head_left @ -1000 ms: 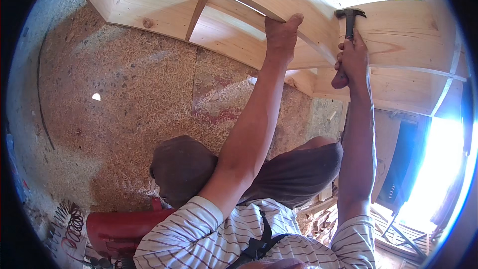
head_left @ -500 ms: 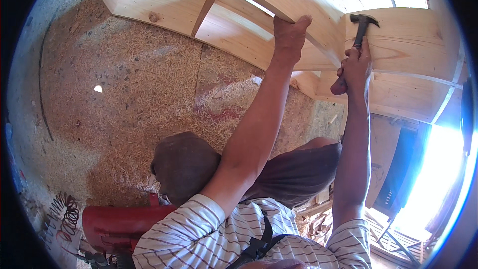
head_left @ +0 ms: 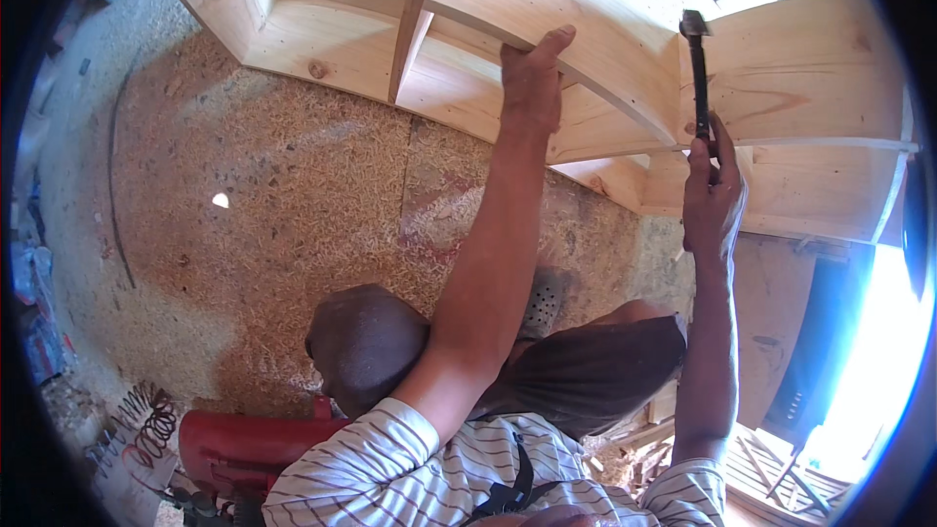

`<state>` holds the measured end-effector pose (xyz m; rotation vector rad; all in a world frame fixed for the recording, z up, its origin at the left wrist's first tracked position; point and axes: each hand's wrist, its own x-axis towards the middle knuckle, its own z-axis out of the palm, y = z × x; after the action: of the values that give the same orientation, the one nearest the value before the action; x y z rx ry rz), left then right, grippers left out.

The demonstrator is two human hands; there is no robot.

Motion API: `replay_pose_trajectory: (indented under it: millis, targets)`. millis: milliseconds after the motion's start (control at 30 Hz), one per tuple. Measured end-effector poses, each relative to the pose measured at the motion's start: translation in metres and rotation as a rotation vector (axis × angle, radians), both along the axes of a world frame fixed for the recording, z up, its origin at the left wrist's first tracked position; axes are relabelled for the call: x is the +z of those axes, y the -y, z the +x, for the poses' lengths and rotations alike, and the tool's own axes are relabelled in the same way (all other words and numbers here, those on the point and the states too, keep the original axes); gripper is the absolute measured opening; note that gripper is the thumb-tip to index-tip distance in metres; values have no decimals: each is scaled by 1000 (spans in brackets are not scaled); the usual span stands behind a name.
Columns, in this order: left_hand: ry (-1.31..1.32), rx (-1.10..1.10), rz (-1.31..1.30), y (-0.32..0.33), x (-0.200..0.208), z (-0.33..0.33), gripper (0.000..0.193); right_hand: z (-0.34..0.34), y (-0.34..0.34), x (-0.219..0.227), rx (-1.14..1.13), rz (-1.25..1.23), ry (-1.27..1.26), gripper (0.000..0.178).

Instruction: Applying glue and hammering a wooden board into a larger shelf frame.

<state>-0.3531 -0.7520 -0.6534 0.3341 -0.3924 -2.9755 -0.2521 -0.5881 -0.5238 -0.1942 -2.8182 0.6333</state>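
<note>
My left hand is wrapped over the edge of a pale wooden board in a shelf-like wooden frame. Its thumb lies on top, and the other fingers are hidden below the board. My right hand is closed round the handle of a claw hammer, farther right. The hammer's dark head points away from me, close to the corner where the board meets a wide end panel. I cannot tell whether the head touches the wood.
Wood shavings cover the floor. A red tank stands at the lower left, beside a coiled hose. My bent knees are below my arms. Wood scraps lie at the lower right, near bright light.
The hammer has turned, and its head now sits higher and slightly left; my right hand has moved lower on the view. My left hand has shifted left along the board.
</note>
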Motion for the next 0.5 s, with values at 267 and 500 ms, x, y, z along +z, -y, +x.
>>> replay_pose_trajectory:
  millis: [267,500]
  targets:
    - [-110,2,-37,2,-7,-5,42,10,-11,-6,352,193,-112,31]
    - [45,25,-145,14,0,0,36,29,-62,-32,438,-41,81,30]
